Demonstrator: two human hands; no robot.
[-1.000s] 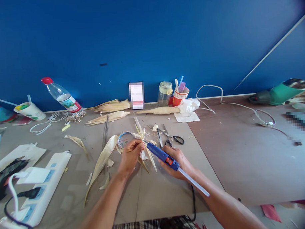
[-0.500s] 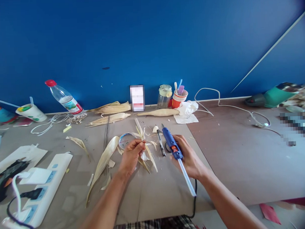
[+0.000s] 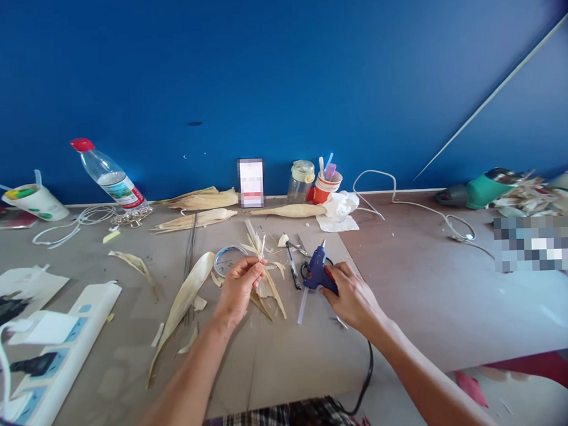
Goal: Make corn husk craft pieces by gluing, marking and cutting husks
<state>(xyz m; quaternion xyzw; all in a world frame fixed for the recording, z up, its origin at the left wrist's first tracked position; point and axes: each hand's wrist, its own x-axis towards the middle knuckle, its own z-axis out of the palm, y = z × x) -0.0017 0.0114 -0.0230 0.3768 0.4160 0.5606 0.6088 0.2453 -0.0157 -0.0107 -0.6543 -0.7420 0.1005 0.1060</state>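
Observation:
My left hand (image 3: 236,290) is closed, pinching a small bundle of pale corn husk strips (image 3: 276,294) between thumb and fingers; some stick up above the grip and others hang below. To its right, my right hand (image 3: 359,300) grips the handle of a blue hot glue gun (image 3: 317,266), which is tipped sideways low over the table with its nozzle pointing up and away. A clear glue stick (image 3: 303,308) juts from the gun's rear toward me. Between the hands lies a black pen (image 3: 293,268), and a roll of tape (image 3: 226,257) rests behind my left hand.
Loose corn husks (image 3: 184,303) and thin wires (image 3: 190,256) lie on the left. A power strip (image 3: 79,350) sits nearer me. Along the blue wall stand a tilted water bottle (image 3: 115,181), a phone (image 3: 251,183), a jar (image 3: 301,182) and paper cups (image 3: 327,188). A white cable (image 3: 418,201) trails right.
My right hand has turned the glue gun over onto its side and lowered it, so its glue stick now points down and left. My left hand still pinches the husk strips. The view shifted slightly right.

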